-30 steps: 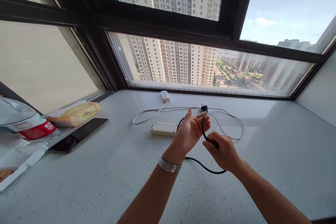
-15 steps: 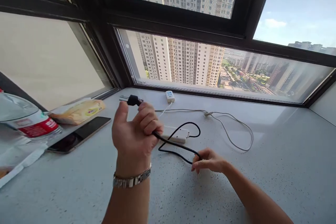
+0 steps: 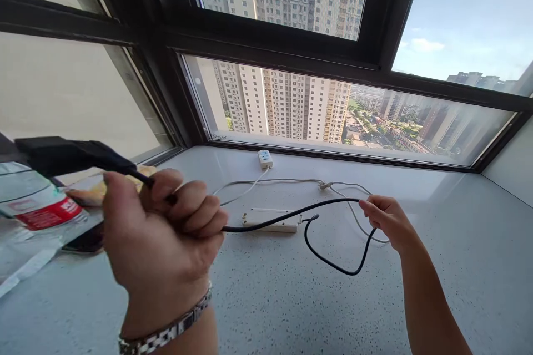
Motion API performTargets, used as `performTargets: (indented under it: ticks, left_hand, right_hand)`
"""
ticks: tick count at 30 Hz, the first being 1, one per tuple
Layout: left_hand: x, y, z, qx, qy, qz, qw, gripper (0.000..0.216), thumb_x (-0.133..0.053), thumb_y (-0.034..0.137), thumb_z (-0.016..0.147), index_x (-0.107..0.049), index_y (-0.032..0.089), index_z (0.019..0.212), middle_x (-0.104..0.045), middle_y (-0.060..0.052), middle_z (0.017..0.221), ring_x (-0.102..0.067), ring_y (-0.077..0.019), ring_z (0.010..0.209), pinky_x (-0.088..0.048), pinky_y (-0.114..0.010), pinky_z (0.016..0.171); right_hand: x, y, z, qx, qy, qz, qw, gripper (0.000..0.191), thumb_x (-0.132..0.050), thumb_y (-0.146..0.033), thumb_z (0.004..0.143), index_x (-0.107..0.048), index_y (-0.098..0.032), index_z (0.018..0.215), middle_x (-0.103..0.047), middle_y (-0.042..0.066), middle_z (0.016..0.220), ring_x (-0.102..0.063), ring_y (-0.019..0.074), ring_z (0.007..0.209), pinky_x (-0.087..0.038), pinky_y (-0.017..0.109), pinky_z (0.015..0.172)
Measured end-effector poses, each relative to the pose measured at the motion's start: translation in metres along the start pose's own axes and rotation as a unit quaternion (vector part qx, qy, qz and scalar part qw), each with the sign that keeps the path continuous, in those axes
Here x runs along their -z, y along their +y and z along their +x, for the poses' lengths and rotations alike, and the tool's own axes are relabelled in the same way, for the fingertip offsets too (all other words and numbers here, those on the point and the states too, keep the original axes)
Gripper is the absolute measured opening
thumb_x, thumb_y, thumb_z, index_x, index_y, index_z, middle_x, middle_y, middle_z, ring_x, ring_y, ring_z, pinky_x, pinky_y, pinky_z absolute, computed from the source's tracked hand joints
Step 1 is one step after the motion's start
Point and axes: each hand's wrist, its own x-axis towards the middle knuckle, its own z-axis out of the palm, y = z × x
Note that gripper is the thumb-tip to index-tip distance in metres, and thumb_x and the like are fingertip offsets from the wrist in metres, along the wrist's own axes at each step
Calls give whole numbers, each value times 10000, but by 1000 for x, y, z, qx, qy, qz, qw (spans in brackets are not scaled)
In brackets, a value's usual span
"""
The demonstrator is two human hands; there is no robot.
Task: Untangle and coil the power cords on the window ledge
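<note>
My left hand (image 3: 166,233), with a metal-band watch or bracelet at the wrist, is closed around a black power cord (image 3: 275,223) just behind its plug (image 3: 70,152). The plug sticks out to the left, close to the camera and blurred. My right hand (image 3: 387,219) pinches the same cord farther along, and the stretch between both hands runs nearly straight. From the right hand the cord loops down and back to the end of a white power strip (image 3: 270,221), which lies on the speckled countertop behind the cord.
A small white socket block (image 3: 265,159) with a white cable stands near the window frame. Another pale cable with a plug (image 3: 325,185) curls behind my right hand. At left are a red-labelled bottle (image 3: 50,211), a yellowish packet (image 3: 89,191) and a phone (image 3: 85,239).
My left hand has moved left and nearer the camera with the plug. My right hand has moved right and away, stretching the cord between them and lifting its loop.
</note>
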Motion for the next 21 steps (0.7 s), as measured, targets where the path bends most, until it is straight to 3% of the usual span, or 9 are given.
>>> performTargets:
  ticks: [2, 5, 8, 10, 12, 15, 18, 21]
  left_hand:
    - [-19, -25, 3, -30, -21, 48, 998, 520, -148, 541, 939, -274, 202, 565, -108, 70, 447, -12, -74, 368, -56, -193, 310]
    - [-32, -70, -1, 35, -75, 142, 987, 468, -438, 594, 845, -288, 214, 616, -143, 92, 482, -65, -52, 381, -93, -171, 322]
    - [-36, -112, -13, 100, -157, 251, 950, 516, -541, 670, 724, -305, 219, 643, -194, 100, 494, -116, -44, 401, -127, -176, 339]
    - [-38, -134, -22, 123, -201, 292, 927, 526, -527, 700, 706, -335, 213, 658, -230, 94, 502, -142, -47, 418, -142, -189, 355]
    - [-39, -148, -29, 140, -215, 291, 922, 532, -504, 717, 706, -365, 205, 675, -252, 87, 514, -160, -49, 433, -155, -199, 369]
    - [-38, -156, -32, 147, -178, 230, 945, 554, -510, 738, 675, -405, 195, 708, -272, 78, 537, -216, -55, 447, -193, -201, 385]
    - [-37, -152, -26, 117, -128, 176, 969, 520, -527, 697, 688, -439, 188, 746, -349, 52, 587, -342, -77, 504, -297, -204, 434]
    - [-38, -143, -20, 111, -109, 176, 972, 422, -578, 581, 713, -425, 188, 727, -365, 49, 598, -372, -84, 542, -342, -206, 483]
  right_hand:
    - [4, 4, 2, -26, 90, 46, 995, 458, -605, -598, 728, -418, -204, 585, -226, -101, 463, -149, 56, 408, -142, 208, 384]
    - [6, 9, 5, -21, 202, 67, 977, 439, -600, -596, 722, -411, -215, 614, -245, -102, 468, -160, 60, 398, -148, 209, 366]
    - [0, 2, -1, 32, 291, -30, 956, 388, -545, -552, 790, -438, -213, 634, -285, -84, 479, -223, 78, 404, -193, 223, 377]
    - [-13, -7, -11, 85, 315, -126, 937, 355, -496, -498, 845, -438, -213, 641, -316, -72, 480, -266, 90, 414, -227, 232, 399]
    - [-30, -16, -21, 136, 287, -204, 926, 312, -433, -431, 898, -451, -212, 675, -380, -52, 503, -324, 102, 435, -268, 240, 433]
    - [-57, -25, -33, 185, 184, -275, 925, 283, -313, -352, 949, -532, -207, 842, -519, 11, 665, -437, 131, 525, -328, 256, 486]
    - [-73, -29, -37, 224, 103, -315, 916, 346, -250, -344, 959, -551, -219, 1076, -562, 87, 963, -536, 200, 821, -434, 315, 652]
    - [-80, -28, -38, 253, 70, -326, 908, 423, -225, -415, 960, -525, -206, 1172, -516, 123, 1145, -460, 258, 1079, -426, 418, 858]
